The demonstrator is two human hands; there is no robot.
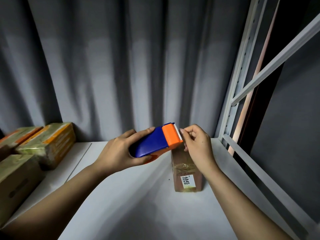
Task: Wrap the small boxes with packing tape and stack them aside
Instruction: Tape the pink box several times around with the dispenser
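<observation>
Forearms come in from 7 and 5 o'clock over the white shelf [121,213]. Only one view for me, the head camera. Left hand [117,151] at centre has thumb and fingers curled round the blue-and-orange tape dispenser [155,141], holding it clear of the shelf, toothed blade end pointing to 2 o'clock. Right hand [197,142] sits just at that blade, fingertips [182,131] bunched in a pinch right at the teeth; I think they grip the tape end, but the tape itself I can't make out. Brown box [187,172] stands on the shelf at 5 o'clock from centre, under both hands, glossy tape already across it, white label reading 6845 on its top face. Stack of taped boxes [41,144] at 9 o'clock, well apart from the brown box. Grey curtain [121,66] at 12. Metal rack frame [242,84] at 3.
</observation>
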